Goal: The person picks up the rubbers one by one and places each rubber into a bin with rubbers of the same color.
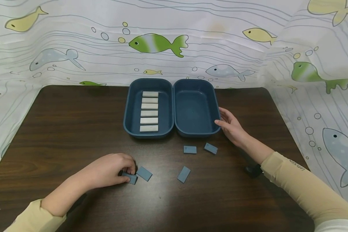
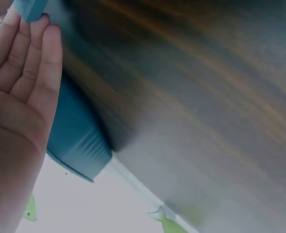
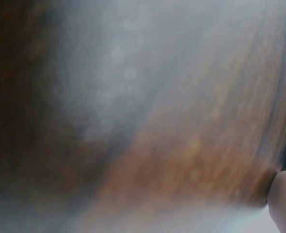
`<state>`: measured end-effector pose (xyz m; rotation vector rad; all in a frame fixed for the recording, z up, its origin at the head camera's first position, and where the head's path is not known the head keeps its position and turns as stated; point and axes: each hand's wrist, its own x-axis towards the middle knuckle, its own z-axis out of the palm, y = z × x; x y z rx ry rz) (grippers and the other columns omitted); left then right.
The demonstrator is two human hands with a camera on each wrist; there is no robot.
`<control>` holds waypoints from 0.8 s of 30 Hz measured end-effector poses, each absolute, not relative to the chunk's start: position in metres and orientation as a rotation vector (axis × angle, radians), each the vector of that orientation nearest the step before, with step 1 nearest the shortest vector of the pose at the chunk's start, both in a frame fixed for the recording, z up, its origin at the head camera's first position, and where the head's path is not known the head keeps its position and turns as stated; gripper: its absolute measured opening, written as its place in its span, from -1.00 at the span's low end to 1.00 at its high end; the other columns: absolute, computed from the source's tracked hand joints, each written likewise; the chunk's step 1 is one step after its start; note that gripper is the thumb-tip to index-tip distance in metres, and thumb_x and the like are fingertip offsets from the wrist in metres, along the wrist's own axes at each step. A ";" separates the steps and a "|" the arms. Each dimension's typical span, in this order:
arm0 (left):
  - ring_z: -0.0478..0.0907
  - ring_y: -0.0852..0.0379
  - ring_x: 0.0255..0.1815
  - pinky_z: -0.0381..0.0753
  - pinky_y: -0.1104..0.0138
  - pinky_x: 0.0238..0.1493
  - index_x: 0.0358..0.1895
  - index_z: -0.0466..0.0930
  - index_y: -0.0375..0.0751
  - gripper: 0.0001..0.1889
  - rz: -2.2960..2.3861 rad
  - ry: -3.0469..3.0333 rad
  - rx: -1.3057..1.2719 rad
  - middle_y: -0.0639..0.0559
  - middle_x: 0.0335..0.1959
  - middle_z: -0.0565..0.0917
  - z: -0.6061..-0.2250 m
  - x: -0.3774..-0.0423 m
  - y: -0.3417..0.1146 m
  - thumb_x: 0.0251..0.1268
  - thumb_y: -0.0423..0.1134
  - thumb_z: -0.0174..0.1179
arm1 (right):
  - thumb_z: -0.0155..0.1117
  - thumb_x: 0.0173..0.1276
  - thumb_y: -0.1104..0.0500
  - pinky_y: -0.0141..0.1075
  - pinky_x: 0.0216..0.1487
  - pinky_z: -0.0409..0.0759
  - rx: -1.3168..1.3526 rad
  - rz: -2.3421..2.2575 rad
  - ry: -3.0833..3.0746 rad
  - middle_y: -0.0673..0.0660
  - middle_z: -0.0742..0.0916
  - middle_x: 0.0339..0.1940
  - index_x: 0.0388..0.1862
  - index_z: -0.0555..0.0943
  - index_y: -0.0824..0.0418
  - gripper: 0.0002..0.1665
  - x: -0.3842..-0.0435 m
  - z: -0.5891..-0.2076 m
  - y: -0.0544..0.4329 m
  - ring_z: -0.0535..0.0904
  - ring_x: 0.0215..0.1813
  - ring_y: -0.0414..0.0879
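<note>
My left hand [image 1: 111, 170] is at the table's front left, pinching a blue domino-like block [image 1: 130, 178] between thumb and fingers. In the left wrist view, that blue block [image 2: 31, 8] shows at the fingertips. Just right of it lies another blue block [image 1: 144, 173]. My right hand [image 1: 232, 127] grips the right side of an open blue box [image 1: 196, 132], thumb at the rim and fingers along the outer wall. No blocks lie inside this box. Only a bit of the right hand [image 3: 284, 199] shows in the right wrist view.
A matching blue box [image 1: 129, 119] adjoins on the left, holding a column of several white blocks [image 1: 149, 113]. Between the boxes and the front lie three more blue blocks, one upper [image 1: 189, 149], one tilted [image 1: 210, 148], one lower [image 1: 184, 174]. A fish-patterned sheet [image 1: 104, 42] backs the table.
</note>
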<state>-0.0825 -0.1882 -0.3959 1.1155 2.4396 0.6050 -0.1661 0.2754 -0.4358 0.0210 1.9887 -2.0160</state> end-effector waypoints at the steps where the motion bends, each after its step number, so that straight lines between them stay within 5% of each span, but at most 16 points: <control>1: 0.44 0.42 -0.35 0.54 0.45 -0.32 -0.36 0.67 0.11 -0.73 0.612 2.433 1.116 0.34 -0.32 0.62 -0.395 -0.083 -0.187 0.13 -0.33 0.60 | 0.07 0.64 0.34 -0.53 0.41 0.37 0.022 -2.015 1.989 -0.02 0.34 0.53 0.74 0.02 0.21 -0.20 -0.166 -0.436 0.275 0.24 0.57 -0.12; 24: 0.44 0.38 -0.43 0.53 0.46 -0.36 -0.38 0.72 0.07 -0.76 0.578 2.429 1.104 0.31 -0.46 0.58 -0.359 -0.110 -0.160 0.13 -0.35 0.61 | 0.07 0.63 0.36 -0.54 0.36 0.42 0.018 -2.048 1.970 -0.10 0.39 0.45 0.73 0.03 0.23 -0.20 -0.165 -0.435 0.274 0.32 0.46 -0.22</control>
